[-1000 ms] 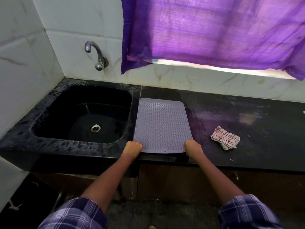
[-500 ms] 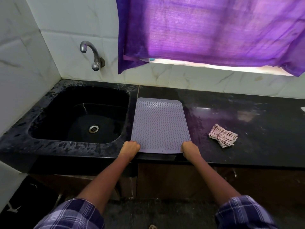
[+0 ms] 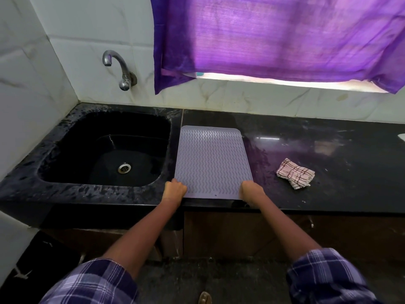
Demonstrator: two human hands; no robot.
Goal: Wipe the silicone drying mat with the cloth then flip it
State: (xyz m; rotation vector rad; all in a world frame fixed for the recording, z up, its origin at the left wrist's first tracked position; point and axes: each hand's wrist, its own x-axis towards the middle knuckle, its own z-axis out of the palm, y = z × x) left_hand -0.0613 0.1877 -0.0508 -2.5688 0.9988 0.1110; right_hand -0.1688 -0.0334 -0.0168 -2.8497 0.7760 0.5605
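Mat: grey silicone mat (image 3: 212, 162) lying flat on the black counter (image 3: 328, 200), ridged face up, just beside the sink (image 3: 105, 148), near edge at the counter's front.
Left hand: left hand (image 3: 175, 190) curled closed on the mat's near left corner, fingers folded over the edge.
Right hand: right hand (image 3: 252, 191) closed the same way on the near right corner.
Cloth: checked cloth (image 3: 295, 176) crumpled on the counter to the right, apart from the mat, touched by neither hand.
Step in hand: judged the flip, or a straightening after it, with both near corners gripped and the cloth set aside; impossible to say from this view which face has been wiped.
Next move: if flipping, calls for lifting the near edge, carrying it up and over toward the wall, then laying the floppy sheet down flat without folding or sliding into the sink.
Surroundings: tap (image 3: 119, 69) on tiled wall, purple curtain (image 3: 274, 36) over the window.
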